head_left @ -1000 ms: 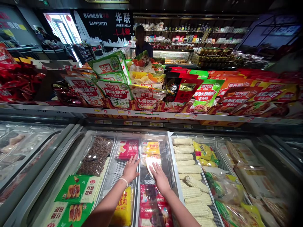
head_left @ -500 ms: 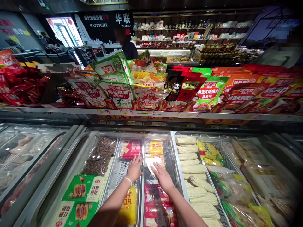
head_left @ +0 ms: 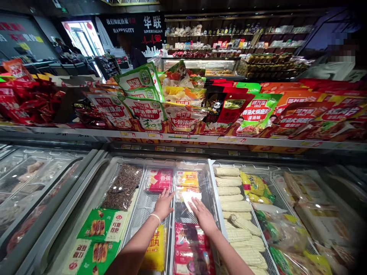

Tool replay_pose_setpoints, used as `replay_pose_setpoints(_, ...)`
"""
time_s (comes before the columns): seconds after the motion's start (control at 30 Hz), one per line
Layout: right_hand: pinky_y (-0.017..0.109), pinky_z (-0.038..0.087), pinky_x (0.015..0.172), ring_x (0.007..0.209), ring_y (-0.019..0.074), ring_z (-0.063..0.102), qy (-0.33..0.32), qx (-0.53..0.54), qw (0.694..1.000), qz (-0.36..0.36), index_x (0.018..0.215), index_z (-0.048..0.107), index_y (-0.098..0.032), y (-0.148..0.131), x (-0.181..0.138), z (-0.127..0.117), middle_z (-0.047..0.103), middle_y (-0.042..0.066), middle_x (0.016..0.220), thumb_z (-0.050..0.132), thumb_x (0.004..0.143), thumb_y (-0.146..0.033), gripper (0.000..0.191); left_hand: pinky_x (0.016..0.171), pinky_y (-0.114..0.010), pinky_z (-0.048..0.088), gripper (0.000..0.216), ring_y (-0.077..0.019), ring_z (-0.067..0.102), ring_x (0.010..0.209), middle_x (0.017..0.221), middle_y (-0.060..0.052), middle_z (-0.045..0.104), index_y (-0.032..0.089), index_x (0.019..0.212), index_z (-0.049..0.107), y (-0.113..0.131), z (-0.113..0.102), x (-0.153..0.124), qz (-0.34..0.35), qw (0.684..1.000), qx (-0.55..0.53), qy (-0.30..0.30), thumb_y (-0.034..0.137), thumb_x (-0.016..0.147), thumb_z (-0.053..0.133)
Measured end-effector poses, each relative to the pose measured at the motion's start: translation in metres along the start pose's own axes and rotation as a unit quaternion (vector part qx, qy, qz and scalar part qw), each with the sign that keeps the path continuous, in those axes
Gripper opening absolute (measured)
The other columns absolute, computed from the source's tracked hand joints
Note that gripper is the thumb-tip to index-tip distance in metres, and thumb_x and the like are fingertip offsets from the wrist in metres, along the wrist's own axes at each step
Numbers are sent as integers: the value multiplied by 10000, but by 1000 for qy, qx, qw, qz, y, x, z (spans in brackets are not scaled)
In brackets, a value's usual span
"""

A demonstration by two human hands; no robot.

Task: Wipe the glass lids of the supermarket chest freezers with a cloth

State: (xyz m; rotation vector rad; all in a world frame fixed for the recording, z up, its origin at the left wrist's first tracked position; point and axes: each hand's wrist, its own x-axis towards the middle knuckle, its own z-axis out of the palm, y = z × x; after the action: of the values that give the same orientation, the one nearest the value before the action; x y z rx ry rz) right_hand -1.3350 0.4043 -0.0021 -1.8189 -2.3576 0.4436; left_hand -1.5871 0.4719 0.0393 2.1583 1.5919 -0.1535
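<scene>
My left hand [head_left: 163, 205], with a pale band on the wrist, lies fingers spread on the clear freezer lid, over the basket divider just below a pink packet [head_left: 158, 180]. My right hand [head_left: 203, 215] presses a white tissue [head_left: 190, 199] against the lid, its fingers lying on the tissue's right side. Under the glass, yellow packets [head_left: 186, 178] are above the tissue and red-pink packets [head_left: 191, 244] below it. The tissue partly covers the lower yellow packet. My right palm is hidden from view.
White corn cobs [head_left: 233, 206] fill the compartment to the right. Green-and-white packets [head_left: 99, 225] and a bag of brown pieces [head_left: 123, 187] lie left. A shelf edge [head_left: 172, 136] with standing pouches runs behind the freezer. People are in the background.
My right hand has slid a little to the right with the tissue over the lid. My left hand has stayed in place. A person in the background has shifted left.
</scene>
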Motion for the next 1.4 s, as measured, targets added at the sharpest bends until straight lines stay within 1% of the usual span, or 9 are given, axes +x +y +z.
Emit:
replay_pose_setpoints(0.17,394,233,1209,1489,201,133,79,-26,977,198,1531,334,-210,20,5,-10,241,49,1615,287,747,94,842,1218,-473,152,950,-296,38,1516,1651,-31,89,312,1536,281,-1,1,1,-2,1000,-17,-7,284,710,749)
replay_pose_setpoints(0.3,361,225,1211,1485,160,134,42,-12,995,90,1523,338,-315,-9,3,6,232,-31,1614,264,705,135,937,1218,-473,152,952,-284,48,1516,1649,-25,97,327,1536,275,0,1,2,-5,1000,-15,-3,277,714,753)
replay_pose_setpoints(0.43,358,234,1206,1477,126,180,-19,0,999,-47,1502,344,-397,-1,-3,1,240,-76,1605,282,704,139,964,1214,-474,165,955,-284,67,1515,1648,-34,109,326,1530,289,-1,1,2,0,1000,-17,2,276,707,771)
replay_pose_setpoints(0.63,413,225,1211,1494,189,90,72,-14,985,154,1544,280,-286,1,2,1,188,-11,1623,297,746,91,883,1216,-482,149,954,-285,36,1516,1651,-28,79,323,1530,290,-1,0,1,-1,1000,-20,-3,286,706,771)
replay_pose_setpoints(0.77,375,189,1219,1493,159,98,42,-14,996,72,1521,338,-324,-14,-5,13,209,-41,1619,292,745,97,884,1217,-474,158,947,-282,41,1516,1651,-24,71,327,1532,281,0,0,1,2,1000,-14,-2,313,715,760)
replay_pose_setpoints(0.9,354,213,1210,1481,133,174,-6,-5,999,-34,1502,367,-365,7,-12,2,258,-47,1606,301,777,84,855,1217,-479,155,964,-291,43,1515,1650,-21,40,316,1537,272,1,-1,0,-1,1000,-11,-5,313,706,761)
replay_pose_setpoints(1.1,410,243,1205,1487,190,143,68,-32,988,132,1518,362,-236,-2,-8,-3,248,48,1608,274,742,109,855,1215,-490,154,966,-291,37,1516,1649,-22,51,307,1540,265,5,-7,-3,-6,1000,-13,-21,302,699,739)
replay_pose_setpoints(1.3,371,222,1211,1477,133,178,-20,0,998,-60,1489,372,-401,-2,-17,1,262,-77,1598,299,719,126,936,1217,-478,133,955,-274,0,1516,1652,-16,34,313,1540,255,5,-5,-3,-9,1000,-8,-21,312,707,720)
replay_pose_setpoints(1.4,410,213,1215,1486,165,154,30,-2,998,46,1523,324,-334,9,-16,-2,242,-26,1610,296,735,110,905,1215,-480,141,957,-278,19,1517,1652,-30,64,311,1538,263,6,-5,-3,-11,1000,-8,-21,300,704,733)
